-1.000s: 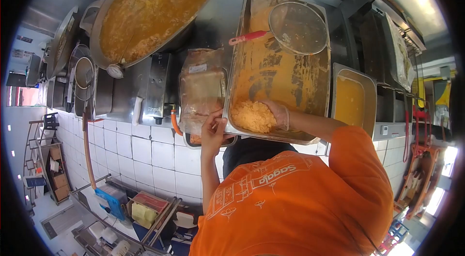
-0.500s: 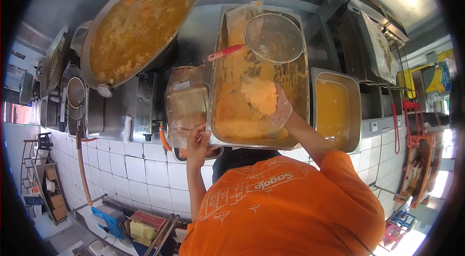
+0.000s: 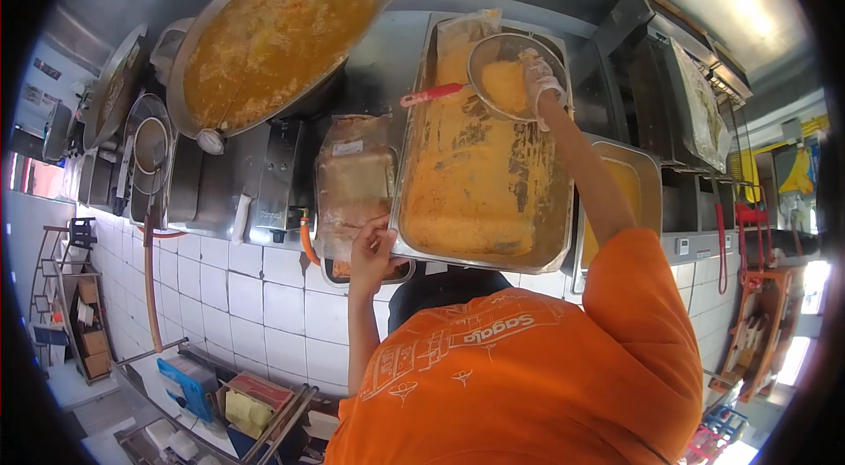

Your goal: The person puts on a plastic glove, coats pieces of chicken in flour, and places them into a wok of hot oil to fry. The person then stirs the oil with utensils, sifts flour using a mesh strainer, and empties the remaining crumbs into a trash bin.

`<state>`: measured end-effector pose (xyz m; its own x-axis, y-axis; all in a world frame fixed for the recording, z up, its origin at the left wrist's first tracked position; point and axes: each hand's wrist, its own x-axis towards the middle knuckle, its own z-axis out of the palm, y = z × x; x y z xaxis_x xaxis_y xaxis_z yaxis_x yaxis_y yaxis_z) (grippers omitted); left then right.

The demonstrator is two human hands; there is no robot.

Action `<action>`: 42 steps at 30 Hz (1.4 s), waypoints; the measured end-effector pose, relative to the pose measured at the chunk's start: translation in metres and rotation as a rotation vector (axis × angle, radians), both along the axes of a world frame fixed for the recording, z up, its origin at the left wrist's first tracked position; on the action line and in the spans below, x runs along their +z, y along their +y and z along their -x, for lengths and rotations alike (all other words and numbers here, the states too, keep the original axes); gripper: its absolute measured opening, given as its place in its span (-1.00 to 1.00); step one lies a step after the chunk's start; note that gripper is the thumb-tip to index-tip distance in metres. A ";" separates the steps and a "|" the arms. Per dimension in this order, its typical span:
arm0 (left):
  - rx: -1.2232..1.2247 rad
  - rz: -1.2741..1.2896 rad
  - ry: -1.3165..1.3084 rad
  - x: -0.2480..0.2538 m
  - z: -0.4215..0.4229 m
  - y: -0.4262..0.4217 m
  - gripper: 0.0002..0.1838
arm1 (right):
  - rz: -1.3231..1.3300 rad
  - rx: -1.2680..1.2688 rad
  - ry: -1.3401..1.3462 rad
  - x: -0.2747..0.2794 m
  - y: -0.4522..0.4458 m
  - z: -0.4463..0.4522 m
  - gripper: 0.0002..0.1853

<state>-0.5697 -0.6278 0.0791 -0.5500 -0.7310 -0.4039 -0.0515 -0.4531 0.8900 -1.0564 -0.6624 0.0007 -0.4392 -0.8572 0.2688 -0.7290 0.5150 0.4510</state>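
Note:
A large metal tray (image 3: 422, 192) has orange-yellow flour spread over its bottom. Across its far end lies a round sieve (image 3: 478, 51) with a red handle (image 3: 433, 95), and a heap of flour (image 3: 505, 87) sits in its mesh. My right hand (image 3: 543, 88), in a clear plastic glove, is over the right side of the sieve at the flour; whether its fingers still hold any is hidden. My left hand (image 3: 374, 247) grips the tray's near left corner with bent fingers. Beside it is a smaller tray (image 3: 396, 168) covered by a plastic bag (image 3: 352, 188).
A big pan (image 3: 180, 69) of bubbling oil stands at the upper left, over a burner unit. Right of the large tray is a metal container (image 3: 647, 179) of yellow liquid. A knife handle (image 3: 241, 217) and an orange hose (image 3: 308, 241) are at the counter's front edge.
My right hand has carried flour from the tray's near end away from me to the sieve, where a heap now lies. My left hand has stayed at the tray corner.

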 end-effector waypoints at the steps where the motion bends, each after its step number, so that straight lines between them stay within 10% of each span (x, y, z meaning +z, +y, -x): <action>1: 0.005 -0.002 -0.005 0.000 0.000 -0.001 -0.69 | 0.040 -0.089 -0.328 0.047 0.008 -0.023 -0.53; 4: 0.009 -0.010 0.000 -0.001 -0.001 0.000 -0.69 | 0.236 0.012 -0.642 0.084 0.055 -0.078 -0.49; 6: 0.003 0.020 0.020 -0.004 0.000 -0.001 -0.69 | 0.276 0.185 -0.182 0.062 0.082 -0.099 -0.49; 9: 0.006 0.028 0.002 -0.004 -0.001 -0.002 -0.69 | -0.403 0.106 0.308 0.080 0.105 -0.180 -0.56; 11: 0.021 0.031 -0.004 -0.004 0.000 0.000 -0.69 | 0.154 -0.151 -0.765 0.037 0.089 -0.190 -0.58; 15: 0.026 0.000 -0.006 -0.002 0.000 -0.001 -0.70 | -0.407 -0.510 -0.614 -0.018 0.045 -0.174 -0.59; 20: 0.092 -0.008 -0.011 -0.010 0.002 0.003 -0.70 | 0.336 0.261 -0.866 -0.039 0.017 -0.196 -0.51; 24: 0.102 0.026 -0.028 -0.009 0.003 0.002 -0.71 | 0.048 0.391 -0.915 -0.052 0.031 -0.234 -0.46; 27: 0.064 0.060 -0.033 -0.012 0.001 0.000 -0.70 | 0.310 0.340 -2.047 -0.047 0.066 -0.251 -0.43; 29: 0.043 0.066 -0.040 -0.009 0.000 -0.002 -0.70 | -0.205 0.355 -1.606 -0.042 0.089 -0.260 -0.46; 32: 0.024 0.051 -0.023 -0.006 0.000 -0.003 -0.70 | -0.501 0.376 -1.652 0.005 0.096 -0.263 -0.47; 36: 0.006 0.045 -0.002 -0.007 0.000 -0.004 -0.70 | -0.529 0.645 -1.387 -0.027 0.125 -0.207 -0.45; 42: -0.014 0.047 0.002 -0.006 -0.001 -0.006 -0.70 | -0.480 0.238 -1.286 0.028 0.139 -0.231 -0.60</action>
<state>-0.5683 -0.6339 0.0735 -0.5612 -0.7411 -0.3685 -0.0563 -0.4100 0.9103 -0.8258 -0.5230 0.0289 0.0165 -0.8379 -0.5456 -0.8095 0.3091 -0.4992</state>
